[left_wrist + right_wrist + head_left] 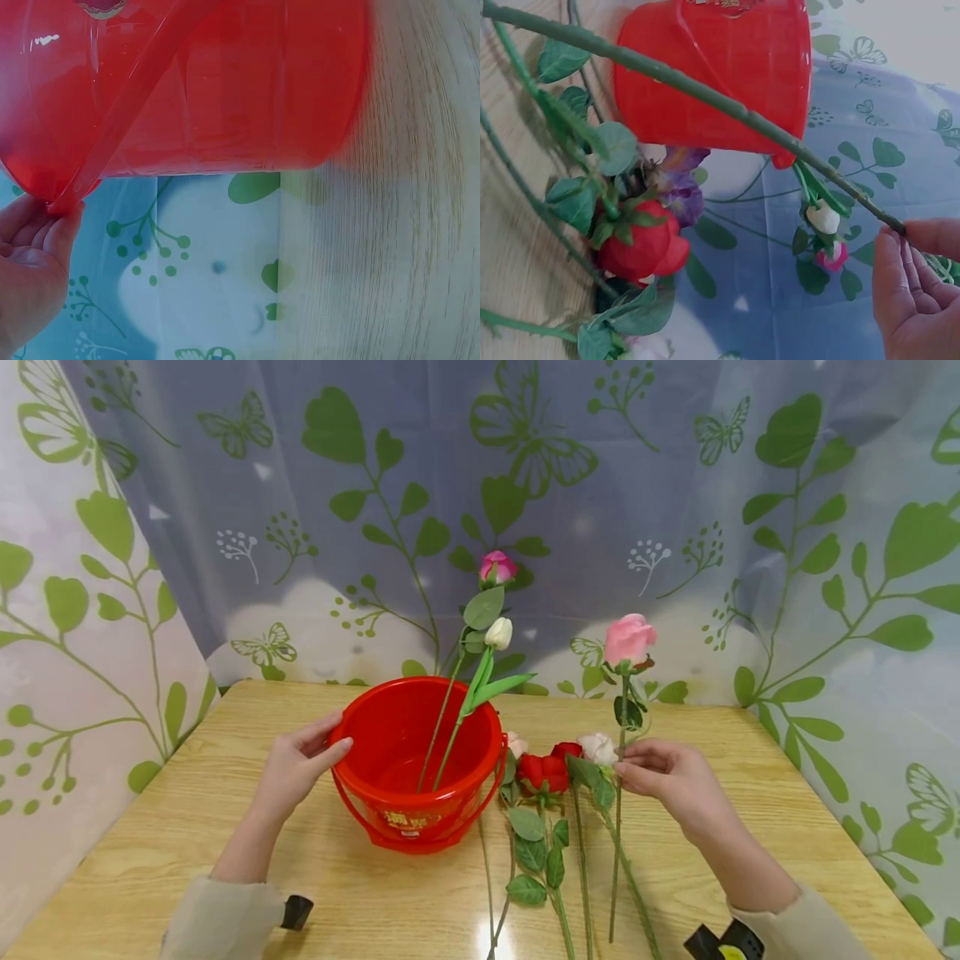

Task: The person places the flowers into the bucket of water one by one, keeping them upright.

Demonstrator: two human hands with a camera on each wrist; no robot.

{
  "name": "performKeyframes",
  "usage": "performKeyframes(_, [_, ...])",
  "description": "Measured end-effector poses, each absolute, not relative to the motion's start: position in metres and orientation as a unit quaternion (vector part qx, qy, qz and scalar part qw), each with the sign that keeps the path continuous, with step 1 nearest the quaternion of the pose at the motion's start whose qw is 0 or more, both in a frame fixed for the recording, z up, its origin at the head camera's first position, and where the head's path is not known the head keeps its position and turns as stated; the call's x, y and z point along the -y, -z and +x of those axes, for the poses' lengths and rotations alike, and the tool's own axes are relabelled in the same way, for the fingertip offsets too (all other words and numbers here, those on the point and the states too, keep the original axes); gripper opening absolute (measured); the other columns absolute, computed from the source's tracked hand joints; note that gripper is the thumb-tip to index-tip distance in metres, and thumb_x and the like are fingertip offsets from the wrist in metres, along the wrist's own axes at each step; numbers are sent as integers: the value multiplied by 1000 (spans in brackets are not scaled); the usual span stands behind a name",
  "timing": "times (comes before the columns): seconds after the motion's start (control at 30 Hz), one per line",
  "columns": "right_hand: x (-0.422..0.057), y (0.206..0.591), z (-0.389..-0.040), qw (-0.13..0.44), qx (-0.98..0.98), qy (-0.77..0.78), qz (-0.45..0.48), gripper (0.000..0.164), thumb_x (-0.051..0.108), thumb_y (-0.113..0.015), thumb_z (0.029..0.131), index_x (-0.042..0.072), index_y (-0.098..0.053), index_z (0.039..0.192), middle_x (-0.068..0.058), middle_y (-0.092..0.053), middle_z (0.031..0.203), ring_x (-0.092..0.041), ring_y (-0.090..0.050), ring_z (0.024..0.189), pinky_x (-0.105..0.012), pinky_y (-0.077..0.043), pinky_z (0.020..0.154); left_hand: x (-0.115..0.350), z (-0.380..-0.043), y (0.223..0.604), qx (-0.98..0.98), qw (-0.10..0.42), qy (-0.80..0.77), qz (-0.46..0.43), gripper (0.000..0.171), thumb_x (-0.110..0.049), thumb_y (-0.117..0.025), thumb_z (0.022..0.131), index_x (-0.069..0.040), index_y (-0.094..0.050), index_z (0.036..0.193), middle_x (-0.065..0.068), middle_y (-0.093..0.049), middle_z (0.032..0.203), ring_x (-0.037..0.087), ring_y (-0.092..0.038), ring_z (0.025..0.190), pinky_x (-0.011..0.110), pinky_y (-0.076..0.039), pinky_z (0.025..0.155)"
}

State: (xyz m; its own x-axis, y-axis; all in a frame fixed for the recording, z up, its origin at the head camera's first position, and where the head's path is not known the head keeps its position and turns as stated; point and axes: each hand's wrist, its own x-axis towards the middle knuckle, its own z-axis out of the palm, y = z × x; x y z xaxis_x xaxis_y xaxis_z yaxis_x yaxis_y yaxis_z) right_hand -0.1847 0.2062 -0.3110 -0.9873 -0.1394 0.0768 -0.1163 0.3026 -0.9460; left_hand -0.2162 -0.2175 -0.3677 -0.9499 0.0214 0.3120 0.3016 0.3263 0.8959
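Observation:
A red plastic bucket point(412, 818) stands on the table with a magenta rose point(498, 567) and a white tulip point(498, 633) leaning inside it. My left hand point(296, 764) grips the bucket's left rim, thumb over the edge; the left wrist view shows those fingers point(64, 232) at the handle joint. On the other side, my right hand point(675, 785) pinches the stem of a pink rose point(628, 641) between thumb and fingers. The rose is upright, its stem point(735, 109) crossing the right wrist view, with its bloom outside that view.
Right of the bucket lie several flowers on the wooden table point(300, 877), among them red roses point(543, 772) and a white rose point(597, 749), stems toward the front. A purple flower point(679, 184) shows beside them. A leaf-patterned curtain point(637, 527) hangs behind the table.

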Motion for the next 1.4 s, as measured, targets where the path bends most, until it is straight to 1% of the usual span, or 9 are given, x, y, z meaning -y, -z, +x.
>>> performKeyframes(0.13, [-201,308,-185,7,-801,594,-78,33,4,-59,83,-17,-48,107,-10,-60,88,-11,-60,77,-27,-51,71,218,-216,368,807,123,569,-97,53,-21,-64,82,3,-47,125,18,-48,124,29,-49,108,20,-46,77])
performKeyframes(0.4, [-191,302,-186,6,-801,592,-85,33,9,-61,83,-13,-51,105,-10,-60,91,-16,-60,81,-28,-51,73,217,-217,368,810,122,565,-95,54,-24,-65,82,2,-47,126,17,-49,124,28,-50,109,20,-45,78])
performKeyframes(0.53, [-185,297,-187,-4,-795,599,-96,30,9,-61,84,-13,-52,102,-8,-61,87,-15,-60,78,-27,-51,71,218,-217,368,809,122,567,-96,54,-23,-64,82,2,-47,126,17,-48,124,28,-49,109,20,-46,77])
performKeyframes(0.7, [-177,288,-188,-22,-783,614,-102,31,9,-60,84,-14,-51,104,-6,-61,88,-10,-59,76,-26,-51,71,218,-217,369,808,121,569,-96,54,-23,-64,82,2,-47,126,16,-48,125,28,-49,109,21,-46,77])
performKeyframes(0.83, [-171,283,-189,-45,-767,630,-113,30,8,-60,84,-13,-51,104,-3,-60,84,-11,-60,76,-26,-52,70,218,-218,369,809,122,568,-94,53,-23,-65,82,1,-48,126,16,-48,124,28,-50,108,21,-46,77])
performKeyframes(0.93, [-166,277,-188,-63,-751,647,-121,24,5,-60,84,-11,-54,101,-1,-60,81,-11,-60,77,-26,-52,70,218,-218,369,809,120,568,-93,54,-24,-65,81,1,-48,126,16,-48,124,28,-50,108,22,-46,77])
performKeyframes(1.1, [-160,262,-189,-98,-693,700,-142,7,-1,-59,83,0,-59,90,1,-63,82,-11,-62,75,-25,-52,69,217,-217,368,809,119,569,-92,54,-24,-65,81,1,-47,126,16,-48,124,28,-50,108,21,-46,77])
performKeyframes(1.27, [-157,248,-191,-126,-636,744,-161,6,-2,-58,83,1,-60,88,-3,-63,83,-13,-62,75,-25,-52,70,217,-217,368,808,120,569,-93,54,-24,-65,82,2,-48,126,17,-48,124,29,-50,109,21,-46,77])
performKeyframes(1.4, [-153,240,-193,-132,-602,772,-155,7,-2,-60,82,1,-59,88,-5,-63,81,-14,-62,76,-25,-51,70,216,-216,367,809,121,568,-92,54,-23,-65,82,2,-48,125,17,-48,124,28,-49,109,21,-46,77])
